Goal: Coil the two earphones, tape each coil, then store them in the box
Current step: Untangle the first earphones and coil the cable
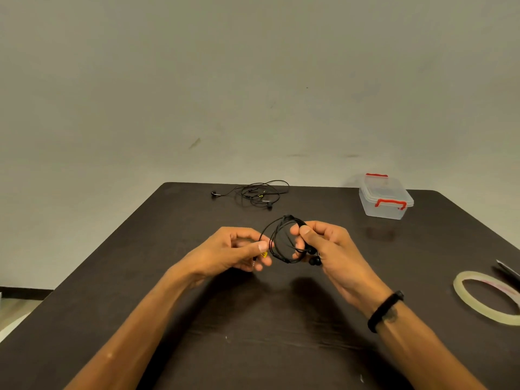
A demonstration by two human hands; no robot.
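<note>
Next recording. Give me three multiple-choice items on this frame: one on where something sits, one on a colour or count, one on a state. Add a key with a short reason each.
1. Where is the tape roll?
A. at the table's right edge
B. inside the box
C. beside the loose earphone

2. What colour are the clips on the box?
A. blue
B. red
C. green

3. What state is the earphone in the hands?
A. lying flat on the table
B. taped and boxed
C. looped into a coil, held off the table

Key:
1 A, it lies on the table at the frame's right edge.
2 B, both clips are red.
3 C, the right hand pinches the loops, the left hand holds the cord end; the other earphone lies loose at the far edge.
</note>
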